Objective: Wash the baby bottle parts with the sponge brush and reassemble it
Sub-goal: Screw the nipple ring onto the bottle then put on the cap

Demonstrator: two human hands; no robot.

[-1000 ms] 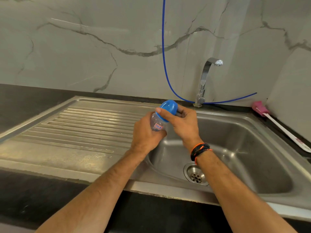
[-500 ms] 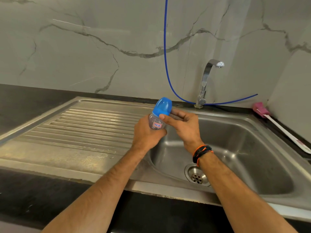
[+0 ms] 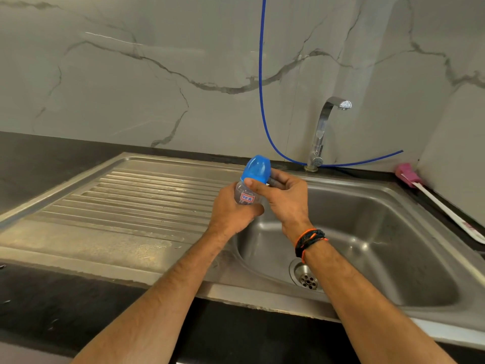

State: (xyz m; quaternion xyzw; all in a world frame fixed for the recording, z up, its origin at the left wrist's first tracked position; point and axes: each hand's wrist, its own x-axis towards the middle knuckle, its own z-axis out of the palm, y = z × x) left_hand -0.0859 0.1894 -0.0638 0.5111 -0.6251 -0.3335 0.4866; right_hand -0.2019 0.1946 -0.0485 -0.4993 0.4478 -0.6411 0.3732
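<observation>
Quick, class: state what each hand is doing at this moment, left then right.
Left hand: grips the clear baby bottle by its body.
Right hand: thumb and fingers pinch the blue cap.

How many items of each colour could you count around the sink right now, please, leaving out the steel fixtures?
Blue: 2, the bottle cap and the hose
Pink: 1, the sponge brush
Clear: 1, the baby bottle, gripped by the left hand, with the right hand at the cap
Orange and black: 1, the wristband
Total: 5
</observation>
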